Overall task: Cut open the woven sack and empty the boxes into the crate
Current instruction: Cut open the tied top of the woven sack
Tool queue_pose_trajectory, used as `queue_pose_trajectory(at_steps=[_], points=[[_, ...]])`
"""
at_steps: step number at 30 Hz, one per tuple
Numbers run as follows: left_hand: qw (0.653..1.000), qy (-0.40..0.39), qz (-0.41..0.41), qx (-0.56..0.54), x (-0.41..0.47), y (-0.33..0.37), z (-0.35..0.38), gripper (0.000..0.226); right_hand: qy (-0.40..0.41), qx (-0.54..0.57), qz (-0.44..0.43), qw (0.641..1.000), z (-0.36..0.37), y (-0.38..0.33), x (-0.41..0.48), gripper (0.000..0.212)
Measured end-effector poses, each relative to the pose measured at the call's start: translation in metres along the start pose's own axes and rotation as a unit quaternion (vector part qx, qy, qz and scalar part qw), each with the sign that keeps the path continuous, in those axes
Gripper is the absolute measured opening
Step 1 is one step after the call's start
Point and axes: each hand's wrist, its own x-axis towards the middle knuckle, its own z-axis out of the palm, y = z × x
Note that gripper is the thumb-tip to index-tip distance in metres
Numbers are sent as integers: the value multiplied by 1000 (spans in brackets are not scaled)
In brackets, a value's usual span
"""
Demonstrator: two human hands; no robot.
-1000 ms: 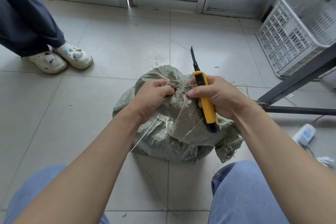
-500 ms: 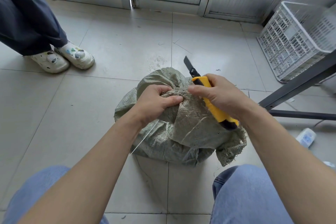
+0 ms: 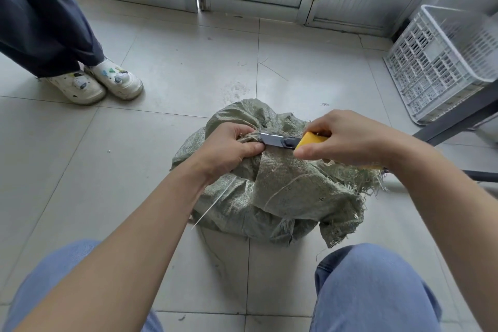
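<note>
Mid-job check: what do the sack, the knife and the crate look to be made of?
The sack looks like woven plastic strips, likely polypropylene, dull grey-green: the weave is coarse and the edges are frayed. The knife has a bright metal blade and a glossy yellow handle, probably plastic. The crate seems to be white moulded plastic, judging by its lattice walls.

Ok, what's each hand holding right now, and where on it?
The left hand grips the woven sack by its bunched neck. The right hand holds the utility knife by its yellow handle, blade toward that neck.
</note>
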Motion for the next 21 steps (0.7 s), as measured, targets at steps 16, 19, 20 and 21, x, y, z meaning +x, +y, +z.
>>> queue_pose_trajectory(at_steps=[16, 19, 20, 21], points=[[999, 2, -7, -41, -4, 1, -3, 15, 29, -41, -19, 999, 4, -11, 1, 27], [998, -1, -20, -62, -4, -1, -3, 14, 76, -96, -23, 992, 7, -15, 0, 30], [997, 0, -21, -70, -3, -1, -3, 12, 91, -103, -21, 990, 8, -17, 0, 31], [997, 3, -20, -81, -3, -1, -3, 9, 102, -99, -20, 990, 8, -17, 0, 31]])
